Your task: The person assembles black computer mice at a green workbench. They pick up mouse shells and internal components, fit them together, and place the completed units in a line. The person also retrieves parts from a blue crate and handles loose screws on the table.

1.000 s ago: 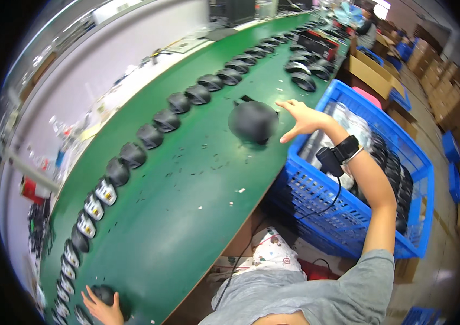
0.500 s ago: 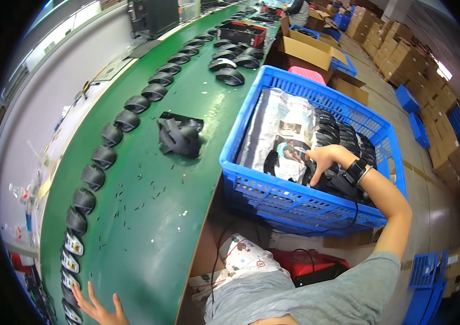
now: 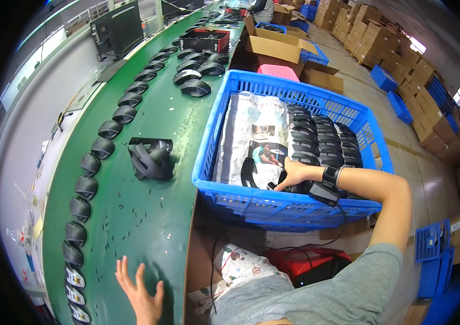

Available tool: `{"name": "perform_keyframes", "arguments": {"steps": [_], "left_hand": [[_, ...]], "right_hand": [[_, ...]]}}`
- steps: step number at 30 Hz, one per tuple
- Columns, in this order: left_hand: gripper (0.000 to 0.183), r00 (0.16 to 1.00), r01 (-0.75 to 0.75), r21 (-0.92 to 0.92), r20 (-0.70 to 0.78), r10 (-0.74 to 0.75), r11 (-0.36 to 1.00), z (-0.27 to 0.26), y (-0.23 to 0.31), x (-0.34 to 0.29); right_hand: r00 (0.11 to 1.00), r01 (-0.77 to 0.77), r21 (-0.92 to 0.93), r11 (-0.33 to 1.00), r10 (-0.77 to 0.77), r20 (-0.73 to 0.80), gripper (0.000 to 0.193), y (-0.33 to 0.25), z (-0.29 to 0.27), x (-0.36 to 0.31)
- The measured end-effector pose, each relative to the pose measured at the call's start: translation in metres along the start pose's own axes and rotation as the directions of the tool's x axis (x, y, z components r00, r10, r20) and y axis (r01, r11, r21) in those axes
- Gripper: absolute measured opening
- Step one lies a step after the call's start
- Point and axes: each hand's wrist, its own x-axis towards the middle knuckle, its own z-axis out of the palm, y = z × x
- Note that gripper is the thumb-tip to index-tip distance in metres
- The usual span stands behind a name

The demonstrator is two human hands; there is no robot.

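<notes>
My right hand [image 3: 296, 174] reaches into a blue plastic crate [image 3: 289, 203], its thumb and fingers closed around a black curved plastic part [image 3: 282, 177] that is partly hidden. Another black curved part [image 3: 249, 173] rests close by on a printed white plastic sheet [image 3: 251, 119]. Beside the sheet, several rows of black mouse-shaped pieces [image 3: 304, 146] fill the crate. Over the green bench my left hand [image 3: 142, 295] has its fingers spread and holds nothing. Left of it, a long curving line of black computer mice [image 3: 80, 209] runs along the bench; the nearest ones show labels.
A pile of black curved parts [image 3: 153, 161] lies mid-bench, near scattered small black bits [image 3: 135, 214]. Farther off are more black mice [image 3: 195, 88] and a red-and-black box [image 3: 204, 41]. Open cardboard boxes [image 3: 273, 49] stand behind the crate. A cable hangs from my right wrist.
My view has turned, shifting the bench and crate leftward. My left hand has moved away from the line of mice, and my right hand has closed lower around a part in the crate.
</notes>
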Motion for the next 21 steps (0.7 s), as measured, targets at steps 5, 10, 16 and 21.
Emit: {"name": "perform_keyframes", "arguments": {"steps": [5,10,16,21], "left_hand": [[0.054,0.994,-0.087,-0.129,0.059,0.095,0.988,0.022,0.003,0.008],[0.055,0.987,-0.125,-0.242,0.068,0.145,0.962,0.025,0.005,0.015],[0.059,0.985,-0.13,-0.213,0.081,0.15,0.968,0.026,-0.001,0.014],[0.061,0.987,-0.124,-0.235,0.075,0.145,0.964,0.026,-0.004,0.013]], "right_hand": [[0.966,0.058,0.28,0.958,0.017,-0.258,0.092,0.009,0.014,0.008],[0.938,0.103,0.543,0.834,0.1,-0.331,0.074,0.012,-0.005,0.008],[0.835,0.445,0.681,0.582,0.005,-0.55,0.056,-0.041,-0.096,0.007],[0.725,0.671,0.709,0.218,-0.397,-0.563,0.04,-0.147,-0.164,0.035]]}}
